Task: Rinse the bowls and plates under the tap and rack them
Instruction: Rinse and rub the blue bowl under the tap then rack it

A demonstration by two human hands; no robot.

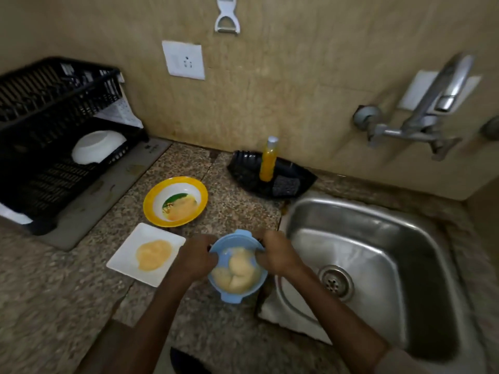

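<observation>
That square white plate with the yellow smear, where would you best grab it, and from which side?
Take the square plate by a bare edge or corner, coming from the near-left side, thumb on the rim. It lies flat on the counter, the smear sits in the middle, and the yellow bowl crowds the far side.

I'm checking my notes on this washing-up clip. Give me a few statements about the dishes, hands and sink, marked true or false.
1. Both hands, left hand and right hand, hold the blue bowl. True.
2. The blue bowl is clean. False: it holds yellowish residue.
3. A white bowl sits in the black rack. True.
4. The square plate lies in the sink. False: it is on the counter.
5. Water runs from the tap. False: none shows.
</observation>
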